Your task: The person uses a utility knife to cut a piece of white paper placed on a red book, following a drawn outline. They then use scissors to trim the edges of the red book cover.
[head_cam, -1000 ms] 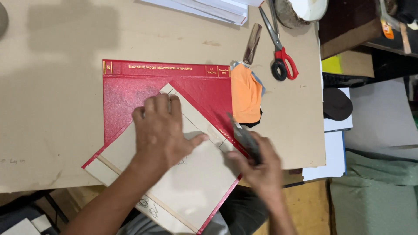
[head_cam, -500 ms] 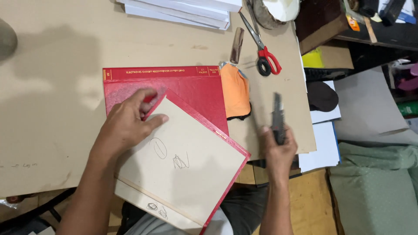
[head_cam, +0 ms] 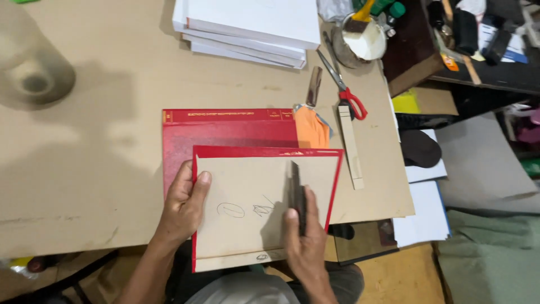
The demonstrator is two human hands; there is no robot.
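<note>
Two red hardback book covers lie on the brown cardboard-topped table [head_cam: 101,169]: flat red cloth cover [head_cam: 225,132] behind, board-lined red cover [head_cam: 259,197] overlapping it at the near edge. Stack of white paper blocks [head_cam: 253,28] far side, loose narrow beige board strip [head_cam: 350,146], orange cloth scrap [head_cam: 310,129], red-handled scissors [head_cam: 346,90] to the right. Left hand [head_cam: 183,208] grips the lined cover's left edge, thumb on top. Right hand [head_cam: 304,242] fingers clamped on dark utility knife [head_cam: 297,194], laid on the lining.
</note>
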